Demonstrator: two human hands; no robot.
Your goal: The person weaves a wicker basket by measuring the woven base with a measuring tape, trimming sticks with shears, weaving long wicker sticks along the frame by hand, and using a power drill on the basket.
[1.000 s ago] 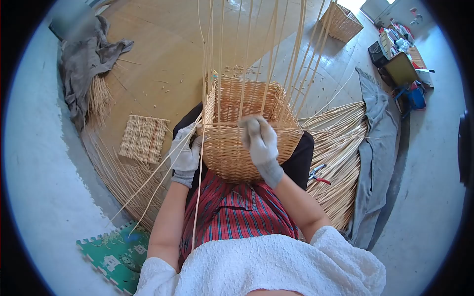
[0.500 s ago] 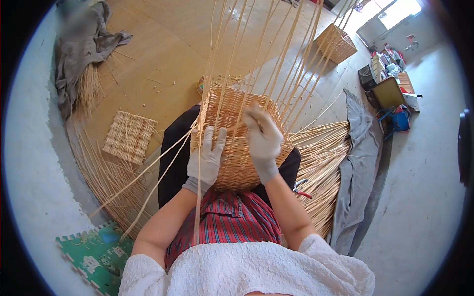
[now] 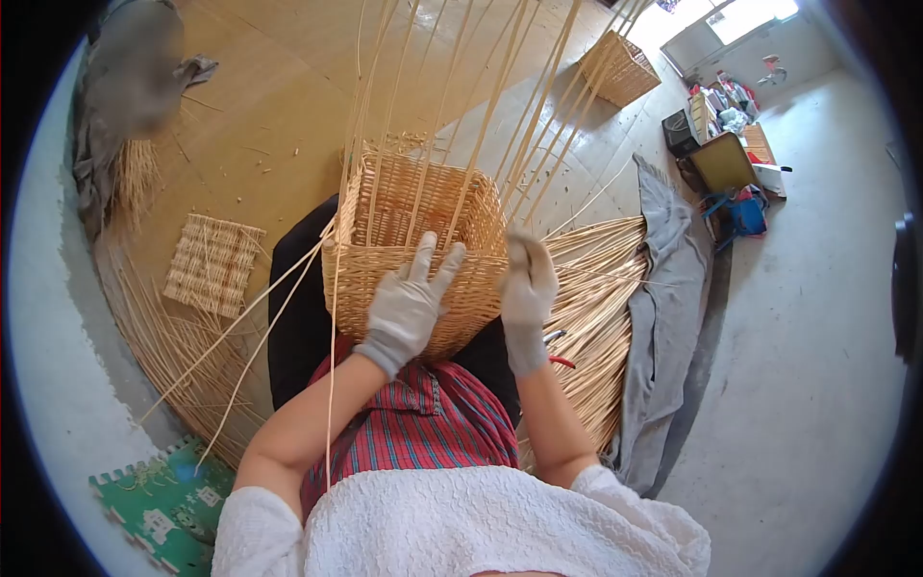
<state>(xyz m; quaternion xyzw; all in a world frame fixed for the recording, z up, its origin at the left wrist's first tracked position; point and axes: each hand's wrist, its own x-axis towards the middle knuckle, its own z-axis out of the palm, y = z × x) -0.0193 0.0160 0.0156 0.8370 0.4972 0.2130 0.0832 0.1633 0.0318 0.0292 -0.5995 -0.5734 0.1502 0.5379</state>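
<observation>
A square wicker basket rests on my lap, with long upright canes rising from its sides. My left hand, in a whitish glove, lies against the near wall with its fingers spread at the rim. At the basket's right corner, my right hand, gloved too, has its fingers closed together; what they grip is too small to make out. Loose strands stick out from the left corner, and one hangs down over the apron.
Bundled canes lie on the right beside a grey cloth, with red-handled cutters. A woven square and loose canes lie left. Another basket stands behind; a green mat is lower left.
My left hand has moved from the left corner onto the middle of the near wall, fingers spread. My right hand has shifted to the right corner. The whole view has shifted, too.
</observation>
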